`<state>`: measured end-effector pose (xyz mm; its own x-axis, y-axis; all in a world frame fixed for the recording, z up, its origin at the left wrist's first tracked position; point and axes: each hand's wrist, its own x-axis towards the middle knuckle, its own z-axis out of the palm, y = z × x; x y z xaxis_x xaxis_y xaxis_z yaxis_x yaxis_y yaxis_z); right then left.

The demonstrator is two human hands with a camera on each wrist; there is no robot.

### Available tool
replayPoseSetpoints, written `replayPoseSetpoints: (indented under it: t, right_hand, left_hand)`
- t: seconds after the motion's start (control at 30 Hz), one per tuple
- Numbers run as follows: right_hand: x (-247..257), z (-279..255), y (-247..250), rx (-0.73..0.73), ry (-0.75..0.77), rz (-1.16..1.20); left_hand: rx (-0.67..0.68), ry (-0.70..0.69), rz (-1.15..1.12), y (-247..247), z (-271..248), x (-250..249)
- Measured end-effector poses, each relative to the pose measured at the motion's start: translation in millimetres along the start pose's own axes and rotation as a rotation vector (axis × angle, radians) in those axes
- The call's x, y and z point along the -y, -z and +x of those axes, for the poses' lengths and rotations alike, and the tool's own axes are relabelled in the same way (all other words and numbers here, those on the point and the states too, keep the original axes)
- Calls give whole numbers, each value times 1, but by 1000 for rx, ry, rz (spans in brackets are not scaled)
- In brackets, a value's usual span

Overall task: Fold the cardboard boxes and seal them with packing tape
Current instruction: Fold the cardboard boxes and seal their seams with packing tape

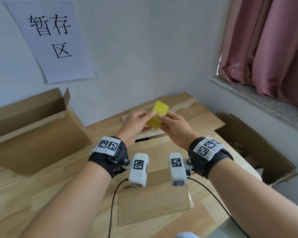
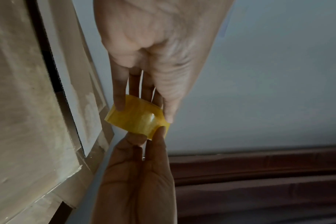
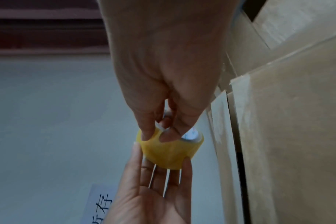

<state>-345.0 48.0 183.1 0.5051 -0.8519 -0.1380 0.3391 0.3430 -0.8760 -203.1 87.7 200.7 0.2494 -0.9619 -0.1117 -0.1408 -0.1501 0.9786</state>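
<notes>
A: Yellow translucent roll of packing tape point(image 1: 156, 117), held up over the table between both hands. Left hand point(image 1: 136, 123) with thumb on top and fingers beneath, gripping one side. Right hand point(image 1: 175, 127) pinching the other side, fingertips point(image 3: 146, 134) curled over the rim in the right wrist view.

B: Underneath?

A: Pale wooden table point(image 1: 24, 194), with a flattened brown cardboard box point(image 1: 155, 201) lying near the front edge and another flat cardboard sheet point(image 1: 193, 115) further back, directly below the tape. Open brown cardboard box point(image 1: 34, 133) standing at the left, flaps up.

B: Room?

A: Grey-white wall, with a white paper sign point(image 1: 50, 38) printed in large black characters. Pink curtain point(image 1: 268, 45) at the right above a speckled stone windowsill point(image 1: 258, 98). Battered open cardboard box point(image 1: 258, 148) on the floor at the right.

B: Unclear parts?

A: Loose end of the tape, impossible to make out. Contents of the floor box, too dim to identify. Wrist views dark; roll core partly covered by fingers.
</notes>
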Motion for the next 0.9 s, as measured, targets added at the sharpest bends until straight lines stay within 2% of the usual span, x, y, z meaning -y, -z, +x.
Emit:
replayPoseSetpoints:
  t: [0.1,0.13,0.2,0.27,0.33,0.43,0.53,0.7,0.8,0.9]
  right_hand:
    - [5,-3,3,34,-19,-109]
    - [8,-3,3,3,-25,-196]
    - [14,0,8,-184,11,-434]
    - [21,5,13,-367,138,-571]
    - [28,7,11,-321,256,-658]
    - [36,9,1,-110,369,-996]
    - [35,13,-4,-78,403,-1231]
    - [21,13,-3,-146,406,-1046]
    - [21,10,-2,-126,366,-988]
    - [21,10,3,-173,317,-865]
  left_hand:
    - [25,44,-73,-1,-2,0]
    - [23,50,-84,-1,-3,0]
    - [13,50,-59,1,-4,0]
    - [28,44,-6,2,-7,-1]
    - [64,39,36,1,-10,-3]
    - [120,26,64,-1,-13,-8]
    - [147,14,83,1,-14,-12]
    - [197,2,71,4,-16,-12]
    - [225,1,44,4,-17,-10]
    - [238,-34,7,5,-17,-8]
